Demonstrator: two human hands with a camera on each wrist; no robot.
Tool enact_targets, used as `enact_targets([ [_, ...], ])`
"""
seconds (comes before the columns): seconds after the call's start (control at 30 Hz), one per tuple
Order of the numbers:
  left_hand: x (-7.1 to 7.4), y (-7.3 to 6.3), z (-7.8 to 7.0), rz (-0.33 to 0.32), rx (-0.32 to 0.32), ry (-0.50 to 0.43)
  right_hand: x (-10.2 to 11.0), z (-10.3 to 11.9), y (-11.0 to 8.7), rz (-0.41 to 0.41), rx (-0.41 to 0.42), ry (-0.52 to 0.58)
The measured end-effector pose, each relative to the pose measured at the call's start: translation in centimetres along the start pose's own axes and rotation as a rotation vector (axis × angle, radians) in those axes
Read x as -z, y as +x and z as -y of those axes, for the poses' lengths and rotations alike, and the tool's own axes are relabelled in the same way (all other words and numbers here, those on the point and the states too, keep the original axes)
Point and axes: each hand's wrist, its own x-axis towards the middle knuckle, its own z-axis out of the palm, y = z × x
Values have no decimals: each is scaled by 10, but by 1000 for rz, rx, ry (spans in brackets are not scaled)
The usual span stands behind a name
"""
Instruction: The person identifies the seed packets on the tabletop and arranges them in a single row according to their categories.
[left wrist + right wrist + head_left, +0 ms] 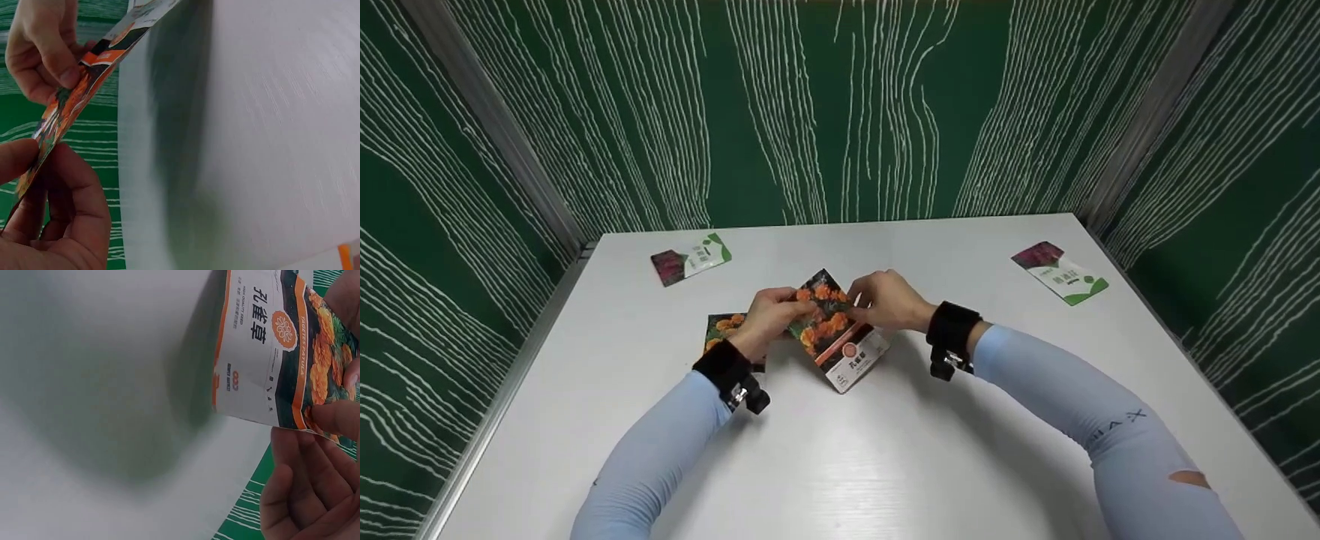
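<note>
Pale blue sleeves (pixel 1080 409) reach up on both sides toward a seed packet (pixel 840 349) printed with orange flowers and the words "TAGETES PATULA", which serves here as the landmark. That packet is raised off the white table (pixel 847 465) and tilted, its white label end pointing back toward the person. At its left edge the left hand (pixel 769 319) pinches it, thumb on the flowered face; at its right edge the right hand (pixel 889 300) pinches it too, thumb on the face and fingers behind. Black wrist straps (pixel 952 326) sit below each hand. Just left of the packet, a second flowered packet (pixel 725 325) lies on the table, partly hidden by the left hand and wrist. Beyond the held packet, a green-and-white packet (pixel 691 259) lies far to its left and a similar packet (pixel 1061 273) far to its right.
</note>
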Motion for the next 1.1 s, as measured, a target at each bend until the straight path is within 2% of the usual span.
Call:
enact_targets([
  [0.17, 7, 0, 2, -32, 2, 4, -5, 0, 0, 20, -70, 174],
  [0.4, 18, -2, 7, -32, 40, -64, -11, 2, 0, 20, -250, 453],
  [0.6, 24, -4, 9, -86, 12, 9, -19, 5, 1, -7, -370, 600],
  [0.7, 25, -4, 8, -129, -4, 68, -22, 9, -1, 4, -391, 593],
  [0.93, 27, -4, 6, -204, -72, 268, -31, 12, -4, 58, -398, 391],
  [1.1, 25, -4, 7, -232, -103, 431, -37, 10, -3, 66, -399, 327],
])
